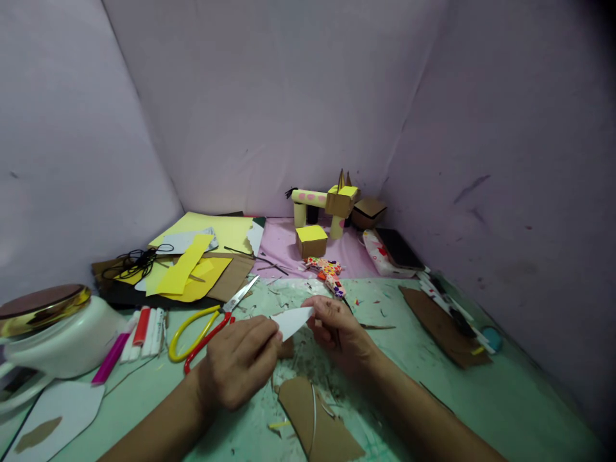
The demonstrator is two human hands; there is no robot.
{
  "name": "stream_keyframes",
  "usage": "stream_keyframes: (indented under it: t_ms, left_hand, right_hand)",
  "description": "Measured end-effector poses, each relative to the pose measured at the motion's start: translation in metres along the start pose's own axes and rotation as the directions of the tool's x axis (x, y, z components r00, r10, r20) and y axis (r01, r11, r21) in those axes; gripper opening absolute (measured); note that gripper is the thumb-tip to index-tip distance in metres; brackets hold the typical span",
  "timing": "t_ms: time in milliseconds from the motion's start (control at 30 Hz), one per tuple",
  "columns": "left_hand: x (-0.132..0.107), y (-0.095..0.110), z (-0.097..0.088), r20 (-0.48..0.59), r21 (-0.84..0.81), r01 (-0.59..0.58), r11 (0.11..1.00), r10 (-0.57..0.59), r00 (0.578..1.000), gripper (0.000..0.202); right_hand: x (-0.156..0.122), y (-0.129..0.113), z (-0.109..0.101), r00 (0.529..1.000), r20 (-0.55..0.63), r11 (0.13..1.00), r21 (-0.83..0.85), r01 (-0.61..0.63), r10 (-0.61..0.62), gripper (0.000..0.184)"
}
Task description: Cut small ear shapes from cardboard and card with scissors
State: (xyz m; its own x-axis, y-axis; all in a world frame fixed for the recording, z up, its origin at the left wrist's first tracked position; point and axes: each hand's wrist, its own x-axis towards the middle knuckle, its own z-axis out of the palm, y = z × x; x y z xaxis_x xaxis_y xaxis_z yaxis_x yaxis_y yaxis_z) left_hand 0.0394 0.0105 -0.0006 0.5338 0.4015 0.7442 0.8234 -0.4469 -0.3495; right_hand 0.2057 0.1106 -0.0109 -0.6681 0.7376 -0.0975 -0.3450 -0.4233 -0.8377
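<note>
A small white pointed paper piece is stretched between my two hands above the table. My left hand pinches its wide left end. The fingers of my right hand close on its tip at the right. Scissors with yellow and red handles lie just left of my left hand, blades pointing away. Below the hands is a brown cardboard piece with a curved cut edge. Ahead of my right hand sits a colourful patterned glue gun.
A cardboard animal figure and a yellow-topped box stand at the back. Yellow paper and cardboard sheets pile at back left, near markers and a white pot. A phone and brown cardboard lie right.
</note>
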Motion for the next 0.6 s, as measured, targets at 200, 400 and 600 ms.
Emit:
stream_keyframes:
  t_ms: [200, 400, 600]
  left_hand:
    - [0.008, 0.01, 0.013, 0.133, -0.109, 0.505, 0.856, -0.491, 0.861, 0.008]
    - [0.029, 0.028, 0.021, 0.745, 0.207, 0.66, 0.722, -0.553, 0.372, 0.03]
    - [0.027, 0.01, 0.025, 0.808, 0.183, 0.793, 0.582, -0.549, 0.216, 0.02]
  right_hand:
    - [0.009, -0.011, -0.011, 0.927, -0.354, 0.992, -0.03, 0.121, -0.124, 0.029]
    - [0.016, -0.02, -0.019, 0.897, -0.433, 0.993, 0.029, 0.111, -0.088, 0.031]
    - [0.014, -0.012, -0.014, 0.902, -0.424, 0.997, -0.009, 0.081, -0.077, 0.031]
